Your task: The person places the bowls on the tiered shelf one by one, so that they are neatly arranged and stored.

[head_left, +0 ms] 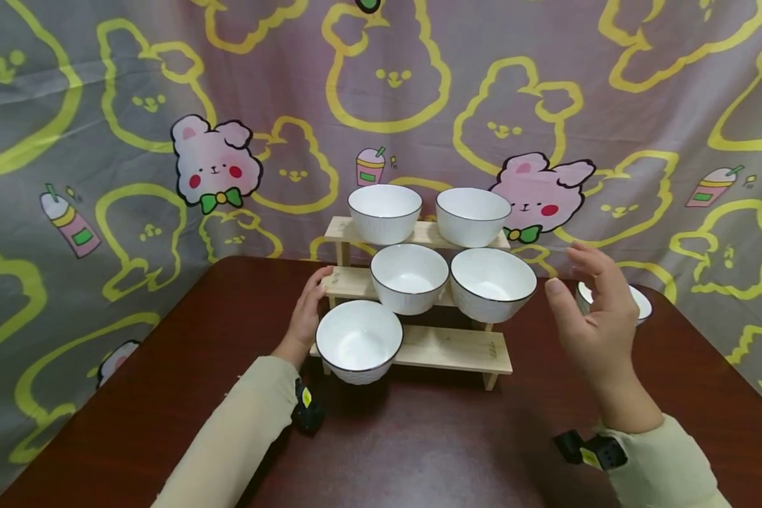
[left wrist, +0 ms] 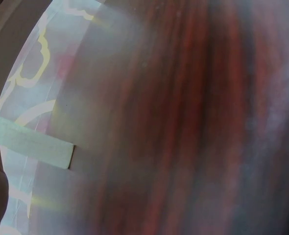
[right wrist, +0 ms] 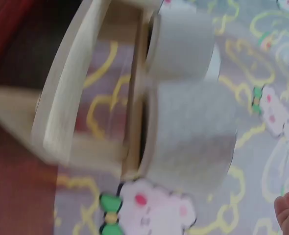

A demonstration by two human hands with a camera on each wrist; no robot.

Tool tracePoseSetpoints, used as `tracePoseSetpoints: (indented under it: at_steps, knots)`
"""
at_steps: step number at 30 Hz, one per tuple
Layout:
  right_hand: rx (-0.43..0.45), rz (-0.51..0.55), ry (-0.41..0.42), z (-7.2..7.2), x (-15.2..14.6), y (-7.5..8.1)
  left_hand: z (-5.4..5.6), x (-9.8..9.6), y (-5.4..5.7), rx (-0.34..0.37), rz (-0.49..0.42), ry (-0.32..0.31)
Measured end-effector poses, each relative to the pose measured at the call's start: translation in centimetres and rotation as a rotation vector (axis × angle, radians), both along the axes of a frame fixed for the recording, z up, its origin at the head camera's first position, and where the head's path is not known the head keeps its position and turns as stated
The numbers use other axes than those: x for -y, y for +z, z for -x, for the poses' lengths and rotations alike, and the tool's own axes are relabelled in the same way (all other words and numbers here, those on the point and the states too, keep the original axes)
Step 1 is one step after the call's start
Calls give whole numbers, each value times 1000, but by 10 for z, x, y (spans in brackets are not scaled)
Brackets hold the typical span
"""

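A three-tier wooden rack (head_left: 463, 349) stands on the table. Two white bowls with dark rims (head_left: 386, 212) sit on its top tier. The middle tier carries two more, a left bowl (head_left: 409, 279) and a right bowl (head_left: 492, 286). One bowl (head_left: 358, 342) is at the left end of the bottom tier. My left hand (head_left: 306, 310) touches the left end of the middle tier, its thumb hidden. My right hand (head_left: 600, 324) is raised to the right of the rack, thumb and fingers spread apart with nothing between them. The right wrist view shows bowls (right wrist: 191, 132) on the rack sideways.
Behind my right hand, white bowl ware (head_left: 641, 305) stands on the right side of the dark red-brown table (head_left: 419, 437), partly hidden by the hand. A patterned cloth (head_left: 279, 92) hangs close behind the rack and along both sides.
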State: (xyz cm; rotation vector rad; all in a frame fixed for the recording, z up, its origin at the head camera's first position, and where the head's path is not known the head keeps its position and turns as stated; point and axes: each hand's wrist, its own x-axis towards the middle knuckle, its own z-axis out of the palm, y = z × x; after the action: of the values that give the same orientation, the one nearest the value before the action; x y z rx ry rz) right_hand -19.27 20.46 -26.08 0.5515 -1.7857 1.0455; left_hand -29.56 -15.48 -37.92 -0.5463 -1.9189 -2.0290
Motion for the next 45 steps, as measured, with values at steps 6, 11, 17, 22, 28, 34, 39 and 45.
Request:
tracePoseSetpoints:
  at_steps: [6,11,17,22,28,34,39,45]
  knots:
    - [82,18,-228,15,-37,-13,0,-1,-1,3,-22,-27]
    - [169,81,-320,20,-63,-22,1,-1,-1,3,-41,-56]
    - [288,169,-400,31,-88,-33,-1,-1,-1,-2,-28,-38]
    - [498,228,-461,44,-106,-41,-1,-2,1,3,-29,-43]
    - [702,184,-500,62,-125,-52,-1,-2,3,11,-24,-32]
    - [840,90,-479,78,-140,-67,0,-4,1,30,-54,-51]
    - [962,58,-486,88,-150,-76,0,-5,1,40,-53,-55]
    - [1075,36,-466,95,-154,-82,1,-2,1,43,-65,-57]
